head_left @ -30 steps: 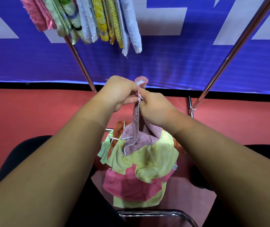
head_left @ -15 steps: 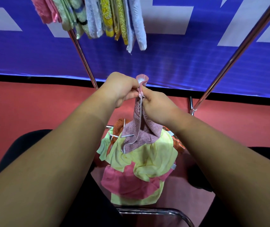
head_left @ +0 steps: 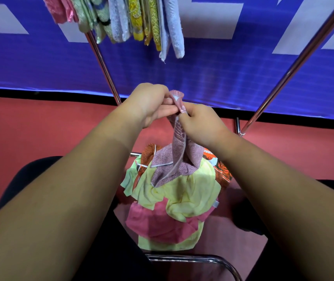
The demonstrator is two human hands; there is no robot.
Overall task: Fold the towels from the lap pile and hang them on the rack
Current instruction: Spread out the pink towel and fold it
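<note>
A mauve towel with a pale trim hangs from both my hands, its lower end resting on the lap pile. My left hand and my right hand pinch its top corner together, close side by side. The pile holds yellow-green, pink and orange patterned cloths between my knees. The rack is a chrome frame with slanting legs ahead of me. Several folded towels in pink, green, white and yellow hang from its top at the upper left.
A blue and white banner covers the wall behind the rack. The floor is red. A chrome chair bar curves below the pile. My dark-trousered knees sit on either side of the pile.
The view has tilted slightly, shifting the rack towels rightward. My hands stay together at the towel's top corner, with the right hand's fingers a little lower on the edge.
</note>
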